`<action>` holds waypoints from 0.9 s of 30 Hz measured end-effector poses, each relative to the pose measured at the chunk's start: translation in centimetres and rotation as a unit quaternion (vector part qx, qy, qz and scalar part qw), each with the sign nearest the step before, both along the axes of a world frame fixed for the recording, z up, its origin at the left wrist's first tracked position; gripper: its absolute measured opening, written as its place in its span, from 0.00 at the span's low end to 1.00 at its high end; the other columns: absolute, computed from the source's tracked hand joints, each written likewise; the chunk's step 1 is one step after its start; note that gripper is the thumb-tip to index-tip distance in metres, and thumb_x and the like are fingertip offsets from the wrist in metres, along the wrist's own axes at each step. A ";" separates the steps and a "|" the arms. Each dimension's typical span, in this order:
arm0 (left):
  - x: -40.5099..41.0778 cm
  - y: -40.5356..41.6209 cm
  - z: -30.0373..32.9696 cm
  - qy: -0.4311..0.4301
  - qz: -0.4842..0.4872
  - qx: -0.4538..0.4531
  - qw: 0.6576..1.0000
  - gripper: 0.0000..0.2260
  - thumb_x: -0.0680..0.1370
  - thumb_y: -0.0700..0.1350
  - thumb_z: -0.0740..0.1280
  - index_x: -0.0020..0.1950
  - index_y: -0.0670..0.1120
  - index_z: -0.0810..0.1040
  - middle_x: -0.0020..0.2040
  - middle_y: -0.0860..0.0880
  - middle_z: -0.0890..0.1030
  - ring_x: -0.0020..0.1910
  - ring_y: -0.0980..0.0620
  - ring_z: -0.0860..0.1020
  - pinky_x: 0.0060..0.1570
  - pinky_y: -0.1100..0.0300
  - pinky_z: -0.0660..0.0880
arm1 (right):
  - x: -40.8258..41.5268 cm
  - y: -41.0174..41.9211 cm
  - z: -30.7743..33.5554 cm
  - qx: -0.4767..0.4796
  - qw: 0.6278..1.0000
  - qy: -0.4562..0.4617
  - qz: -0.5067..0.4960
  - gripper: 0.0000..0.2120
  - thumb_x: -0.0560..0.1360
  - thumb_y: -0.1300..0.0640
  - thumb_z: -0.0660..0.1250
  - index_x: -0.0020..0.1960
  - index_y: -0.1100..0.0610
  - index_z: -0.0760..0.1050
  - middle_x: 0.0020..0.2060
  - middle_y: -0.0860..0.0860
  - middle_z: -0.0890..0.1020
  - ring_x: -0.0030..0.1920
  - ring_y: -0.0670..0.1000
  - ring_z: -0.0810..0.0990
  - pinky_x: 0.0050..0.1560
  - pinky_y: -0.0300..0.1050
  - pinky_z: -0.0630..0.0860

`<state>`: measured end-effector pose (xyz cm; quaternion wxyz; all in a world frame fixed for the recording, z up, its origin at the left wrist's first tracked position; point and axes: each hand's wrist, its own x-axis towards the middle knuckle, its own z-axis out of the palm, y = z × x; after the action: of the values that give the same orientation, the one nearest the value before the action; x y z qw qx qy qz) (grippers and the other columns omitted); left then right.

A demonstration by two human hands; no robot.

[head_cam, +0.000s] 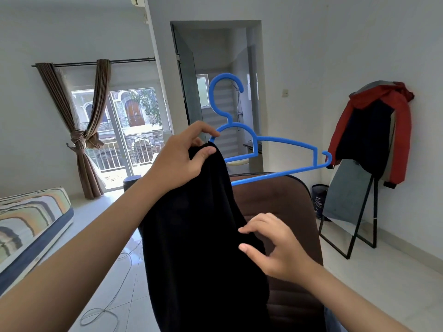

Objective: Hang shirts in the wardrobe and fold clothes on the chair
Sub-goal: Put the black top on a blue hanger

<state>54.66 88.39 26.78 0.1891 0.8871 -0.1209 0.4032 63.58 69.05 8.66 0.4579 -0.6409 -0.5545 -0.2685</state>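
Observation:
A blue plastic hanger is held up in mid-air, hook at the top, its right arm bare. A black shirt hangs down from its left end. My left hand grips the top of the shirt together with the hanger's left shoulder. Lower down, my right hand pinches the shirt's right edge between thumb and fingers. Behind the shirt stands a brown padded chair, its seat hidden by the cloth. No wardrobe is in view.
A striped mattress lies on the floor at the left. A leaning mirror stand with a red and navy jacket draped on it is at the right wall. A cable loops on the tiled floor. An open doorway is ahead.

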 end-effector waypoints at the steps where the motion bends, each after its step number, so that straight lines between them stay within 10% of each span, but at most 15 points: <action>1: 0.0 0.0 -0.1 0.004 -0.005 -0.006 1.000 0.10 0.77 0.42 0.66 0.54 0.56 0.72 0.29 0.50 0.73 0.27 0.55 0.68 0.34 0.62 0.66 | 0.0 0.1 -0.6 -0.007 1.000 0.016 0.001 0.11 0.71 0.51 0.73 0.52 0.51 0.79 0.43 0.40 0.79 0.45 0.46 0.77 0.45 0.50 0.74; 21: -1.0 1.8 -0.1 0.000 -0.036 -0.072 0.997 0.11 0.76 0.38 0.66 0.54 0.53 0.76 0.30 0.36 0.72 0.29 0.39 0.66 0.35 0.57 0.64 | 3.2 -0.4 -2.0 -0.072 0.993 0.043 -0.081 0.10 0.70 0.44 0.70 0.37 0.49 0.76 0.37 0.41 0.69 0.40 0.44 0.71 0.39 0.38 0.69; 27: -2.0 4.0 0.0 -0.007 -0.007 -0.107 0.994 0.12 0.76 0.36 0.66 0.53 0.51 0.77 0.32 0.42 0.77 0.29 0.48 0.70 0.37 0.59 0.66 | 0.4 -3.0 1.5 0.083 0.990 0.110 0.023 0.13 0.69 0.53 0.73 0.29 0.52 0.75 0.45 0.49 0.79 0.35 0.47 0.74 0.41 0.39 0.71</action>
<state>52.66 92.43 26.77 0.2847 0.8581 -0.0849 0.4188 63.97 66.01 10.12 0.5738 -0.6132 -0.4913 -0.2310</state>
